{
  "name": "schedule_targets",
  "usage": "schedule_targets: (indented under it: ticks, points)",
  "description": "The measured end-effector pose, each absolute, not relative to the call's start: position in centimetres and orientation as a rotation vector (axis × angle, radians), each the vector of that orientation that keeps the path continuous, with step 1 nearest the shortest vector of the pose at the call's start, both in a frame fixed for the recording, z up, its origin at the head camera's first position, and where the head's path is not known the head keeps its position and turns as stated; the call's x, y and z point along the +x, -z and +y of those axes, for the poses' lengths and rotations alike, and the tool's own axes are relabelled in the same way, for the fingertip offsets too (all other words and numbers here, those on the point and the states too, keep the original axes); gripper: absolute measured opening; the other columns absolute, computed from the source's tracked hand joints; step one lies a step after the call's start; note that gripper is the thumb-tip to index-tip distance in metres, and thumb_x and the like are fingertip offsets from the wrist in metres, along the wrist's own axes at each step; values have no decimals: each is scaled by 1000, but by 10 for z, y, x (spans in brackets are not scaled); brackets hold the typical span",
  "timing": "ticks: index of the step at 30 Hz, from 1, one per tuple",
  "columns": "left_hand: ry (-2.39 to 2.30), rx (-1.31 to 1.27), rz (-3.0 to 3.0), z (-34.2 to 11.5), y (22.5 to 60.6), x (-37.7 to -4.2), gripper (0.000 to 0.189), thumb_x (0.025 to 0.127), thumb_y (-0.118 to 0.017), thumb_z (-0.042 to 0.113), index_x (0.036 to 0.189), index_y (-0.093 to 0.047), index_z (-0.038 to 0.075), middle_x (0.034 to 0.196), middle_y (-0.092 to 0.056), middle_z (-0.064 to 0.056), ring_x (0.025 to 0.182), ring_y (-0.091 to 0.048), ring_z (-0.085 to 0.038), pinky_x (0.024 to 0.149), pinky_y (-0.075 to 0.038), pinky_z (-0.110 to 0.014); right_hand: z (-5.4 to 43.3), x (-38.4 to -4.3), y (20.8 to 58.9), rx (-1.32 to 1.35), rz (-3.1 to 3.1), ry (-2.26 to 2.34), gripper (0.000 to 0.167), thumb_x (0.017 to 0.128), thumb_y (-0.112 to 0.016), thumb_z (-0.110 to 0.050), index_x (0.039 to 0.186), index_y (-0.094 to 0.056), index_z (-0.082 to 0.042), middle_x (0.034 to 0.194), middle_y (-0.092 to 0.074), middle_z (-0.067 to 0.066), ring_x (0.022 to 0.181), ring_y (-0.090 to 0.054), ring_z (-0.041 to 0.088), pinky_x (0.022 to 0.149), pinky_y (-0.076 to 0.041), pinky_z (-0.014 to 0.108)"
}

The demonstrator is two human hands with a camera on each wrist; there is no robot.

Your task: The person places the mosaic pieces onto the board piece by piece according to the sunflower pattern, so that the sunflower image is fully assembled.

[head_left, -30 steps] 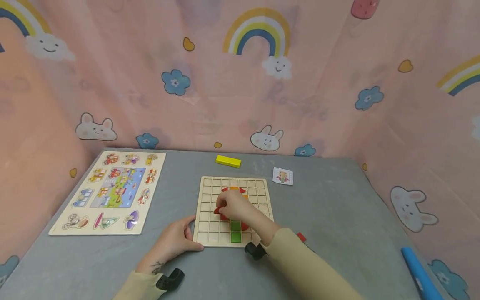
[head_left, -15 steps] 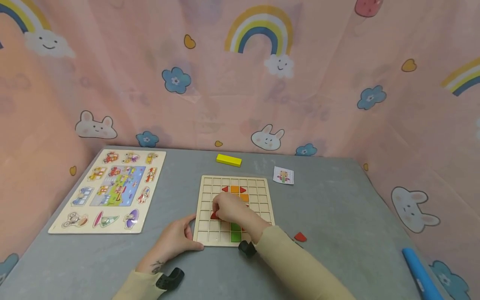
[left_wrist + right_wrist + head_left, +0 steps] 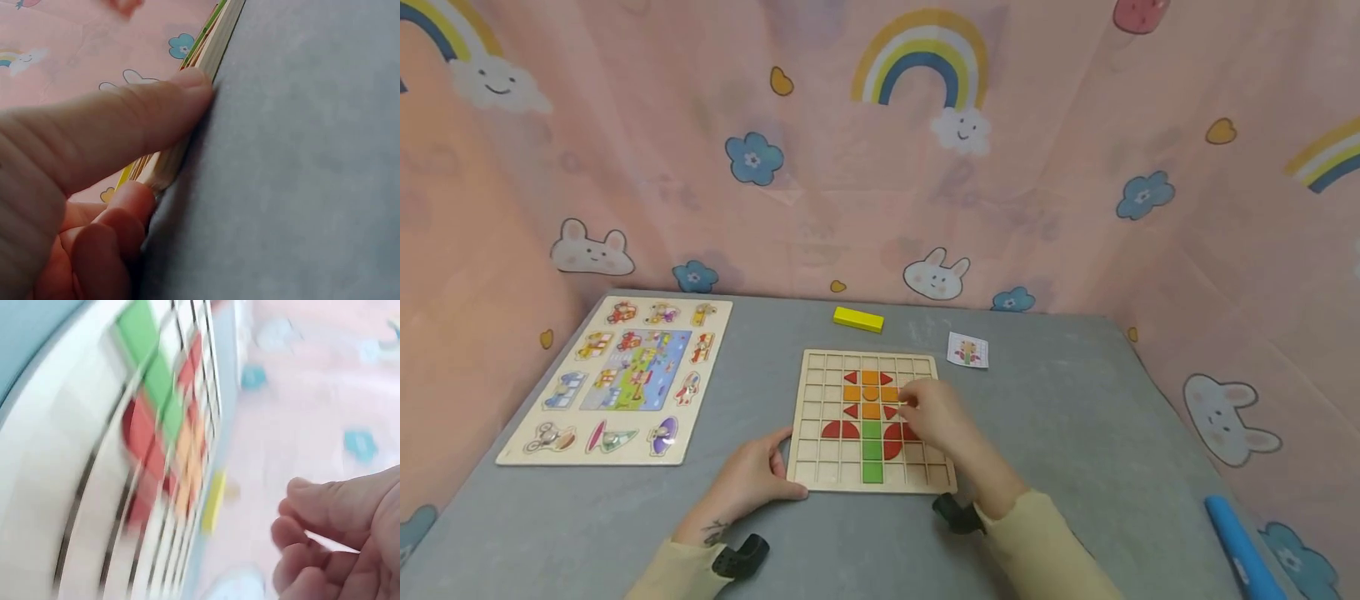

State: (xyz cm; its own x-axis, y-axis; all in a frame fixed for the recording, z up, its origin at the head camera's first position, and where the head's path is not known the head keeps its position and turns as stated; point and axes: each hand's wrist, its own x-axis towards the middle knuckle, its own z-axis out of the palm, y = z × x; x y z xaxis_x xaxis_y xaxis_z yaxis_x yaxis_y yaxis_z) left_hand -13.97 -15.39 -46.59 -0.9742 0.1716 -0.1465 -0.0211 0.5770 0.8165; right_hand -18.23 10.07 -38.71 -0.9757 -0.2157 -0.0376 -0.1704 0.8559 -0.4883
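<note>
My left hand [image 3: 748,479] grips the near left corner of a wooden grid board [image 3: 814,393]; in the left wrist view, the thumb [image 3: 144,115] presses its edge and the fingers curl beside the corner. Green squares [image 3: 872,451] run up the board's middle, below orange squares [image 3: 870,411] and an orange disc. Small red triangles [image 3: 851,377] flank these. Red rounded pieces [image 3: 840,430] lie either side of the green. Over the board's right half is my right hand [image 3: 942,417], fingers loosely bent; nothing shows between its fingertips in the right wrist view.
A yellow block [image 3: 858,319] lies behind the board. A small pattern card [image 3: 967,350] is at back right. To the left rests a picture puzzle board [image 3: 516,450]. A blue cylindrical object [image 3: 1243,546] lies near the right edge.
My right hand has let go of a dark red piece, which now lies in the left part of the grid, and has moved right. The left hand stays at the corner.
</note>
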Motion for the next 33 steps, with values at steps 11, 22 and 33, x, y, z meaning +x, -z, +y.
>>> schedule_targets:
  ticks: [11, 22, 33]
  points:
    - [-1340, 125, 2609, -154, 465, -140, 92, 55, -87, 16, 136, -44, 4, 57, -51, -1, 48, -45, -13, 44, -33, -25, 195, -137, 411, 97, 2941, 347, 14, 77, -69, -14, 76, -65, 0, 72, -61, 8, 64, -54, 20, 57, -44, 36]
    - [-1330, 112, 2612, -153, 464, -139, 92, 55, -88, 16, 135, -45, 3, 57, -51, -1, 49, -46, -13, 45, -33, -25, 200, -125, 423, 215, 2915, 352, 14, 77, -71, -12, 74, -58, -7, 68, -54, 5, 61, -49, 19, 53, -39, 34]
    - [-1338, 110, 2598, -153, 465, -140, 92, 55, -88, 17, 136, -44, 3, 57, -52, -1, 49, -46, -13, 45, -33, -25, 184, -145, 412, 121, 2868, 742, 13, 80, -65, -9, 92, -62, -6, 77, -57, 5, 65, -49, 17, 55, -38, 29]
